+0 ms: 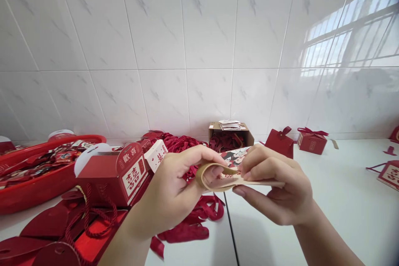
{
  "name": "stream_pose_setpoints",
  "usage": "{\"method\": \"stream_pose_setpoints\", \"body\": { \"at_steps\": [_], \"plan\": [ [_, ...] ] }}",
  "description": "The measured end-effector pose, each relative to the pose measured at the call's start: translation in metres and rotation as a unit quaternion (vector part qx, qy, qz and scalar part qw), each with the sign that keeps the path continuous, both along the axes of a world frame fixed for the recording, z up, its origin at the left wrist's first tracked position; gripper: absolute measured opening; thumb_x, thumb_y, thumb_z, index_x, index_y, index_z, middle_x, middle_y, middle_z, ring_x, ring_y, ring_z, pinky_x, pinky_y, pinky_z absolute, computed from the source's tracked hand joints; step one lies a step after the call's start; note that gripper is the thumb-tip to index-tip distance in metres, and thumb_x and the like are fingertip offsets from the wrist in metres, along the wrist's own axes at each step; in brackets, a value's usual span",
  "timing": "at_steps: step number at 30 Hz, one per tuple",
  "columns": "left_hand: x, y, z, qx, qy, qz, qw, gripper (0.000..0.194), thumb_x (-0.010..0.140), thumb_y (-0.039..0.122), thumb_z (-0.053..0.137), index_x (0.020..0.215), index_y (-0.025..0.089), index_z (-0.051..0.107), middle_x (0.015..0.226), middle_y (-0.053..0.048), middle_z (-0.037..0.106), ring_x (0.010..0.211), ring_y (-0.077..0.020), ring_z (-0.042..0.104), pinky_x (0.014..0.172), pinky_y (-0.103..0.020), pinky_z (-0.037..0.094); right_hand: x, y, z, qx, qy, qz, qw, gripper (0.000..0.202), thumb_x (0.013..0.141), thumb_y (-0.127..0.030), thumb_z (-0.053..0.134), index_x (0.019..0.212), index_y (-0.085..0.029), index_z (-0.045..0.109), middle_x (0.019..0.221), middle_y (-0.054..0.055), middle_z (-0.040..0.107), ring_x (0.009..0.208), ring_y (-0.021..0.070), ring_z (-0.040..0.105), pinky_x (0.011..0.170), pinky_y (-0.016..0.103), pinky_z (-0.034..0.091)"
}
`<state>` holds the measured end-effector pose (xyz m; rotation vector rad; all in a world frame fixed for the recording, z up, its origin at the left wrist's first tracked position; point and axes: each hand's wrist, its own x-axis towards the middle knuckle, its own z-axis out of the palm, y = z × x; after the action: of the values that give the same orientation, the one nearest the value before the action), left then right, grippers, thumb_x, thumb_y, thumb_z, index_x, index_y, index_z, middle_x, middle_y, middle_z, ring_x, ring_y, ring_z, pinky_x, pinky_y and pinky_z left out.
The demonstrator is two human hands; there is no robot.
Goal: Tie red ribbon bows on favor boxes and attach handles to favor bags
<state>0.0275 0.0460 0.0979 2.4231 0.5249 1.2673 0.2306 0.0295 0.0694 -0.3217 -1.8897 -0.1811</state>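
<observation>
Both hands hold one printed card piece point(235, 157) above the middle of the white table. Its near part is tan and bends round in a loop at the left end, while its far side carries a coloured picture with red, black and white. My left hand point(174, 189) curls round the looped end, fingers over the top. At the flatter right end, my right hand point(277, 183) pinches the card between thumb below and fingers above. Beneath and behind my left hand lie dark red ribbons point(187, 232).
On the left are a red basin point(37, 191) of wrapped sweets, a red box point(106, 174) with white label and folded red cartons point(50, 224). A cardboard box point(247, 137) stands by the tiled wall. Small red boxes point(311, 142) and a red pouch point(279, 143) stand right.
</observation>
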Motion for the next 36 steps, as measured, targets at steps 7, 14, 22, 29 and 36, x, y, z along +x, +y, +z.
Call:
{"method": "stream_pose_setpoints", "body": {
  "at_steps": [7,14,22,29,36],
  "plan": [
    [0.0004,-0.0014,-0.0003,-0.017,0.027,-0.017,0.999,0.013,0.089,0.016,0.055,0.095,0.023,0.064,0.086,0.002,0.071,0.077,-0.0103,0.064,0.062,-0.016,0.050,0.0003,0.0009,-0.0018,-0.013,0.007,0.028,1.000,0.019,0.073,-0.007,0.066,0.084,-0.019,0.056,0.073,0.004,0.060,0.062,0.0154,0.057,0.058,0.033,0.051],
    [0.0017,0.0006,-0.0037,-0.049,-0.010,-0.064,0.997,0.014,0.089,0.014,0.054,0.096,0.022,0.063,0.090,-0.001,0.072,0.083,-0.0138,0.067,0.064,-0.020,0.052,0.0015,0.0049,-0.0029,-0.008,0.016,0.062,0.998,0.018,0.072,-0.008,0.068,0.083,-0.016,0.057,0.073,0.005,0.059,0.064,0.0155,0.058,0.057,0.032,0.049],
    [0.0014,0.0015,-0.0021,-0.027,0.012,-0.042,0.999,0.012,0.089,0.016,0.054,0.095,0.022,0.064,0.087,0.001,0.072,0.080,-0.0111,0.065,0.062,-0.017,0.049,0.0032,0.0057,-0.0023,-0.009,0.016,0.065,0.998,0.019,0.070,-0.005,0.069,0.081,-0.013,0.056,0.073,0.006,0.060,0.065,0.0152,0.057,0.058,0.032,0.048],
    [0.0014,0.0014,-0.0010,-0.037,0.007,-0.083,0.996,0.015,0.088,0.012,0.055,0.095,0.020,0.065,0.085,0.000,0.071,0.074,-0.0101,0.065,0.063,-0.018,0.050,0.0041,0.0042,-0.0021,-0.007,0.017,0.057,0.998,0.019,0.071,-0.006,0.069,0.082,-0.014,0.056,0.072,0.006,0.059,0.063,0.0153,0.056,0.056,0.033,0.048],
    [-0.0013,0.0039,-0.0028,-0.097,-0.008,-0.193,0.976,0.016,0.083,0.014,0.060,0.097,0.019,0.065,0.091,-0.006,0.068,0.085,-0.0181,0.066,0.075,-0.030,0.054,0.0025,0.0005,0.0000,0.036,0.014,0.045,0.998,0.019,0.071,-0.004,0.066,0.082,-0.015,0.056,0.069,0.005,0.058,0.063,0.0168,0.057,0.054,0.033,0.047]
  ]
}}
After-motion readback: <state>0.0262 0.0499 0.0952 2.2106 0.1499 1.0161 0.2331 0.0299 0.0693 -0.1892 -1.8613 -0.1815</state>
